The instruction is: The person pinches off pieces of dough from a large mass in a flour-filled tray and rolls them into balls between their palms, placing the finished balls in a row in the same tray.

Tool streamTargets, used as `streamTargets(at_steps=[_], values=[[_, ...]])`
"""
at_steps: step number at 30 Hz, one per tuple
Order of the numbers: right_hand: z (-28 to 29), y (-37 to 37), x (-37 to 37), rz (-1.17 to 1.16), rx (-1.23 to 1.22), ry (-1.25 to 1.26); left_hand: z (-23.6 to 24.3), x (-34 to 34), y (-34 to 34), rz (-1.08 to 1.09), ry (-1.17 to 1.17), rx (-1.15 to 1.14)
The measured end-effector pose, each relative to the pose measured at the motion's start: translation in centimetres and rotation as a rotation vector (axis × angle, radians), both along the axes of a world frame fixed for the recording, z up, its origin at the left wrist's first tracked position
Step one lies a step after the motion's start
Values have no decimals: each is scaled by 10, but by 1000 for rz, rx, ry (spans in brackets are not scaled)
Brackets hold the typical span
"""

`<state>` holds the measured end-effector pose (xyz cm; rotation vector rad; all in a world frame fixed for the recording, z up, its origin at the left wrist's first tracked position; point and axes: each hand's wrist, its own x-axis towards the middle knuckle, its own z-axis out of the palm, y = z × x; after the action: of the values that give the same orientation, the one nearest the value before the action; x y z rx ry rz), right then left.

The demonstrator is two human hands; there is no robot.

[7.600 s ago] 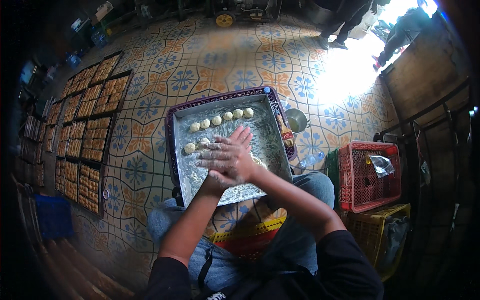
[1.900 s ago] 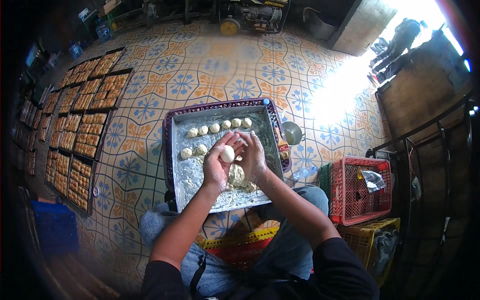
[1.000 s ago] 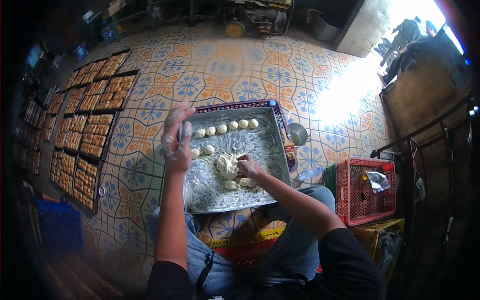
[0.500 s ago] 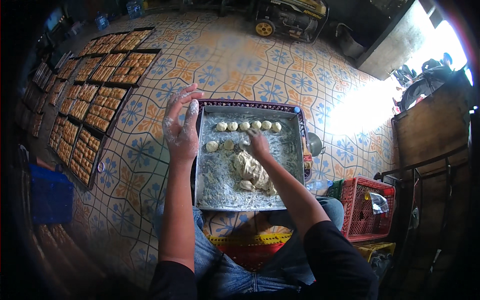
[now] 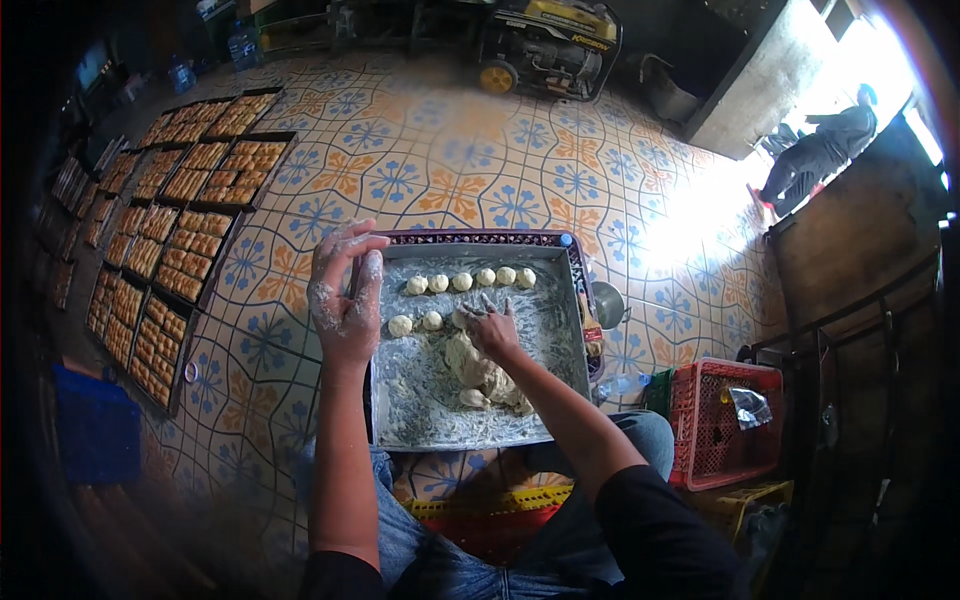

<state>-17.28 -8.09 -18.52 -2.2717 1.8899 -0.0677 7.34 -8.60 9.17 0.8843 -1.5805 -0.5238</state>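
Note:
A square metal tray [image 5: 560, 400], dusted with flour, sits in front of me. Toward its far side lies a row of several small round dough balls [image 5: 462, 283]. Two more dough balls [image 5: 400, 326] begin a second row nearer me. My right hand [image 5: 492, 328] is over the tray with its fingers spread, beside a small pale dough piece [image 5: 461, 318] that it partly hides. Just below that hand rests a large soft lump of dough [image 5: 478, 368], with a smaller piece at its near edge. My left hand [image 5: 345, 290], floury and empty, hovers at the tray's left rim, thumb and fingers apart.
Trays of golden baked bread [image 5: 195, 240] cover the patterned tile floor at left. A brush [image 5: 590, 328] and a metal bowl [image 5: 608, 305] are right of the tray; a red crate [image 5: 728, 420] stands farther right. A generator [image 5: 550, 50] and a person [image 5: 820, 150] are farther off.
My right hand's fingers have spread from a bunched pose. The second ball in the nearer row looks rounder and uncovered. The view has shifted, and a person shows more plainly near the doorway.

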Motion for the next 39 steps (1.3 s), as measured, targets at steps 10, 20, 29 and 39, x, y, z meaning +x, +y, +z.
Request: streamTargets(at_steps=[10,20,29,39], values=[[106,83,-44,60,367,106,-15,-4,9,-180,-140,210],[105,101,-18,-79,324,-52,-60,-48,42,-488,-1020,713],[45,115,18,280,-11,-245,-60,-55,42,-424,-1083,740],[12,137,27,478,29,142,-68,-51,44,-403,-1087,728]])
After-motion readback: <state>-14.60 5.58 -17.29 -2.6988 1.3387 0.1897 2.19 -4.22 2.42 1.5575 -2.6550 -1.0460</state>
